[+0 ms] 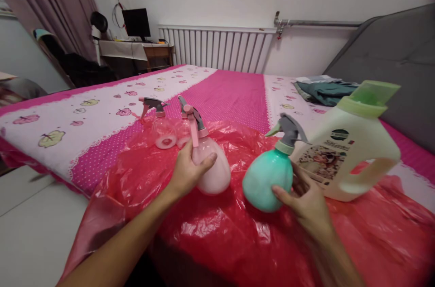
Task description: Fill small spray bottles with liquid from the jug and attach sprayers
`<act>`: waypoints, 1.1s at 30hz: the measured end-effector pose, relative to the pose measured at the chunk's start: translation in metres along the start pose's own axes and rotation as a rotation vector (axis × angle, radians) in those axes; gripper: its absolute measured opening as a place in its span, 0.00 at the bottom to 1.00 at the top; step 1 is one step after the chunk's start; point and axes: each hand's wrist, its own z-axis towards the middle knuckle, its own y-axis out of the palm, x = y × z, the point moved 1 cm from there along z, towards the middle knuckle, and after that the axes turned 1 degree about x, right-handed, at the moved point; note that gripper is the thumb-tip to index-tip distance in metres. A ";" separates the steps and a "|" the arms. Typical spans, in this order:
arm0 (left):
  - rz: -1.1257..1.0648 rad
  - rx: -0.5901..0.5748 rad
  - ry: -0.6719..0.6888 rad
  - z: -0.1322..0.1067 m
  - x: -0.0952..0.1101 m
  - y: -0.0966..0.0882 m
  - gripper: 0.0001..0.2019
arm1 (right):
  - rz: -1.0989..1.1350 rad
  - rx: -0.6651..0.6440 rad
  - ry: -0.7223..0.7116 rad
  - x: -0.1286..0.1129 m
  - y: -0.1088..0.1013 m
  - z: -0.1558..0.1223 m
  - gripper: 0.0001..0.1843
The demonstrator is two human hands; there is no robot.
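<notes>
My left hand (pixel 190 167) is wrapped round a pink spray bottle (pixel 215 171) with a pink and grey trigger head. In my right hand (pixel 306 196) is a green spray bottle (pixel 263 178), tilted to the right, its head grey and light green. Both bottles have cloudy contents. Behind my left hand, a clear spray bottle (pixel 163 131) lies or leans with its round base towards me, and another clear spray bottle (pixel 183 128) is partly hidden by the pink one. A large cream detergent jug (pixel 367 151) with a green cap stands right of the green bottle.
A crumpled red plastic sheet (pixel 217 241) covers the near part of the bed (pixel 238 88). Folded dark clothes (pixel 329 90) lie at the back right by a grey headboard (pixel 401 60). A radiator (pixel 217 47) and a desk with a monitor (pixel 136 22) are beyond the bed.
</notes>
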 end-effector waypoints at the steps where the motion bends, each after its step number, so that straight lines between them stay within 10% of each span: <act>1: 0.007 -0.001 -0.001 0.000 0.000 0.000 0.32 | 0.047 -0.035 0.036 0.000 0.000 0.001 0.47; 33: -0.003 0.017 0.002 -0.001 0.003 -0.003 0.32 | 0.038 0.027 0.118 -0.002 0.003 0.003 0.50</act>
